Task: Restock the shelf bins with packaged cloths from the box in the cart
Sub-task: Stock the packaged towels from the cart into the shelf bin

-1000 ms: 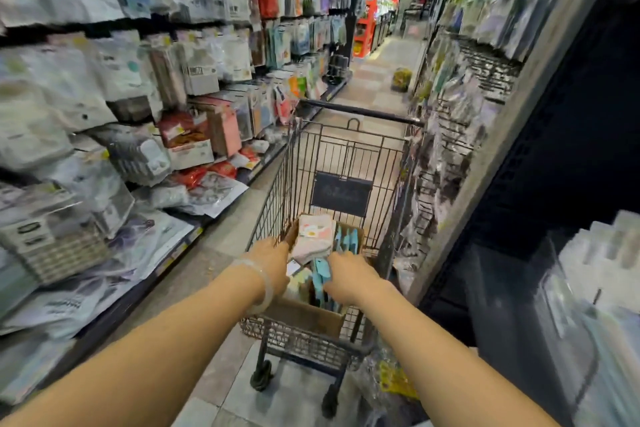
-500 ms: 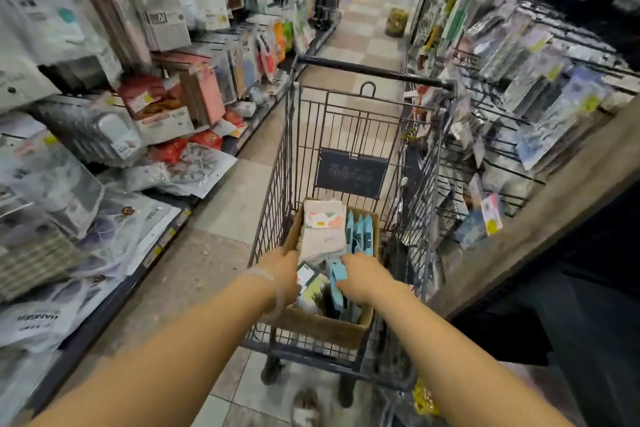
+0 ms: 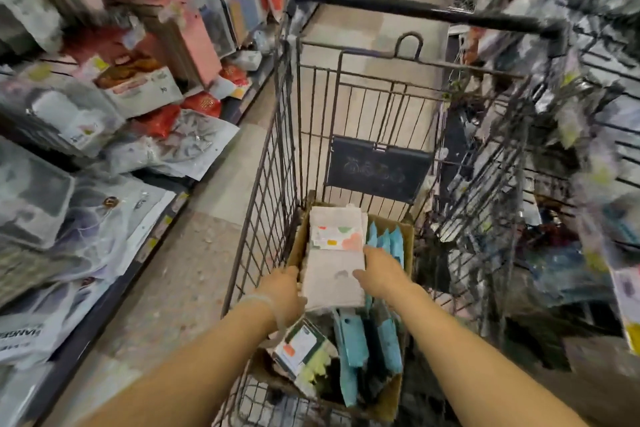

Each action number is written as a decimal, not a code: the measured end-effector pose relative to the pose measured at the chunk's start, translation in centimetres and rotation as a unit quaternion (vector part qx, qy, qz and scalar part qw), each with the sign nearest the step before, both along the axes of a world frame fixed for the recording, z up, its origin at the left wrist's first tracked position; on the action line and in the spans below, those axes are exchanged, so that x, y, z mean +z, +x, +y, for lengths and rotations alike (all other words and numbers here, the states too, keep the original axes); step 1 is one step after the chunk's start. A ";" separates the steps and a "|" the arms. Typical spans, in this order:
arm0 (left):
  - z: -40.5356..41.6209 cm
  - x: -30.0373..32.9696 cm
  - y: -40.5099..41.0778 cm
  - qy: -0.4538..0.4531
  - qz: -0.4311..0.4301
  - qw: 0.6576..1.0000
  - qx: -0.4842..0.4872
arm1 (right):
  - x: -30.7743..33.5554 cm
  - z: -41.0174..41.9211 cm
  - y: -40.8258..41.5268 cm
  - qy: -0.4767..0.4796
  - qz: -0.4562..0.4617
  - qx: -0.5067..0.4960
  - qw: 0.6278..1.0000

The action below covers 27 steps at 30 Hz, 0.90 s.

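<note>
Pick step. My left hand (image 3: 282, 291) and right hand (image 3: 379, 274) grip the beige cloth pack (image 3: 334, 262) by its sides, low centre frame, above the box (image 3: 388, 406) in the cart (image 3: 277, 156). Next, I judge: lift clear, turn to the shelf bins.

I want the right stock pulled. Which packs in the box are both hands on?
The beige stack with the colourful label: left hand and right hand flank it. The blue packs stand untouched.

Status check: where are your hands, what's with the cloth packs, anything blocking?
Left hand and right hand grip the beige cloth pack, one each side. Pack over the box in the cart. Nothing blocking.
</note>
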<state>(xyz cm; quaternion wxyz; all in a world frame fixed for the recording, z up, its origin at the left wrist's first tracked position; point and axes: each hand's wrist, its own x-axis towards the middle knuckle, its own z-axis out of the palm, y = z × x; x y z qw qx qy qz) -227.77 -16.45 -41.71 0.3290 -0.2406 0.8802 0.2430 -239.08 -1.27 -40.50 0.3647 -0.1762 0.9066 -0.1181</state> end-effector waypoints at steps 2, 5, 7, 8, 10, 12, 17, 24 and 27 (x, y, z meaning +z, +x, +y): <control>-0.5 -2.2 -0.9 0.010 -0.005 1.000 0.015 | -2.0 -0.7 -1.9 -0.016 -0.012 -0.031 0.999; -0.7 -2.0 -2.2 0.017 -0.008 0.999 0.043 | -4.9 -1.5 -4.0 -0.030 -0.038 -0.085 0.995; -1.1 -2.3 -3.4 0.019 -0.012 0.998 0.059 | -6.7 -2.2 -4.9 -0.047 -0.052 -0.130 0.989; -1.4 -2.5 -4.0 0.020 -0.013 0.998 0.066 | -7.5 -2.5 -5.3 -0.058 -0.061 -0.154 0.984; -1.9 -3.2 -5.3 0.025 -0.006 0.997 0.075 | -8.8 -3.3 -5.7 -0.085 -0.077 -0.195 0.974; -2.0 -4.0 -6.3 0.029 -0.004 0.996 0.083 | -9.8 -4.1 -6.1 -0.093 -0.082 -0.225 0.967; -2.4 -4.9 -6.9 0.043 -0.029 0.992 0.116 | -11.4 -4.3 -6.8 -0.111 -0.111 -0.306 0.939; -2.9 -4.5 -7.2 0.150 0.028 0.946 0.286 | -9.9 -3.4 -7.3 -0.218 -0.225 -0.349 0.883; -2.9 -4.4 -7.8 0.241 0.088 0.871 0.419 | -8.5 -3.1 -7.5 -0.290 -0.301 -0.385 0.823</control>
